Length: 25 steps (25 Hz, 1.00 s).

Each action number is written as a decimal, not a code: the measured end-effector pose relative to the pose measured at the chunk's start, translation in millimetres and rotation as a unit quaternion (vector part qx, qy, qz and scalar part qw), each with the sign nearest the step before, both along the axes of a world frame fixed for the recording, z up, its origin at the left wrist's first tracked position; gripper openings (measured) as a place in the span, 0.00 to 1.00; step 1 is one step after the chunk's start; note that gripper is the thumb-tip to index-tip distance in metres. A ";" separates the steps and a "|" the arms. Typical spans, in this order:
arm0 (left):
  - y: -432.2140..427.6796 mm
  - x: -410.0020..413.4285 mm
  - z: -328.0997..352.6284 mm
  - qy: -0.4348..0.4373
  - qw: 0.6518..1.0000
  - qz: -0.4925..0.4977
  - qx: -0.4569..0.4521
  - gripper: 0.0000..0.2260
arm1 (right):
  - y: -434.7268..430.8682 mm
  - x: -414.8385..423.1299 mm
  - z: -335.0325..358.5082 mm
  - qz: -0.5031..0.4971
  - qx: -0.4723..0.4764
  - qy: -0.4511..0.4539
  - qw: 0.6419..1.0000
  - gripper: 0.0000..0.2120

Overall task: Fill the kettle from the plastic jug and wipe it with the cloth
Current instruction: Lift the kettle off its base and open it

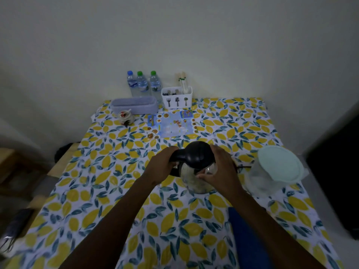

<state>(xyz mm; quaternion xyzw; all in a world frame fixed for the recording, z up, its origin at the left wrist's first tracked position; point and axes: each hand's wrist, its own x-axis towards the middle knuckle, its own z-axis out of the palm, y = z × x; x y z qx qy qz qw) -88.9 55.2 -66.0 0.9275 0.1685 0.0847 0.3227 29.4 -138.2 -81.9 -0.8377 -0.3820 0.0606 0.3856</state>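
Note:
A steel kettle (196, 182) with a black lid and black handle stands in the middle of the lemon-print table (108, 171). My left hand (161, 167) is wrapped around the kettle's handle on its left side. My right hand (221, 169) holds the kettle's right side, fingers curled over its body below the lid. A clear plastic jug (272, 173) with a pale green lid stands just right of the kettle. A blue cloth (244, 235) lies on the table near me, partly hidden under my right forearm.
At the far edge stand three water bottles (143, 83), a white cutlery caddy (176, 97), a grey oblong container (134, 104) and a small jar (126, 117). A printed sheet (171, 123) lies behind the kettle. Dark furniture sits to the right.

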 end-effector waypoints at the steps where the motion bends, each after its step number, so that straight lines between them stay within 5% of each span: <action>1: 8.1 -17.3 -3.8 0.007 1.000 0.010 0.001 0.13 | 8.5 -16.7 -0.9 0.007 0.000 0.018 1.000 0.49; 8: 58.2 -115.5 -31.8 0.049 0.998 0.035 -0.005 0.09 | 63.6 -108.9 -25.9 0.051 -0.018 0.076 0.996 0.48; 18: 76.0 -116.6 -48.0 0.046 0.998 -0.005 -0.052 0.13 | 74.8 -122.9 -46.2 0.001 -0.046 0.073 0.996 0.51; 25: 40.2 -95.6 -42.4 0.054 0.997 0.029 0.041 0.29 | 60.5 -127.0 -72.3 -0.001 -0.155 -0.060 0.986 0.55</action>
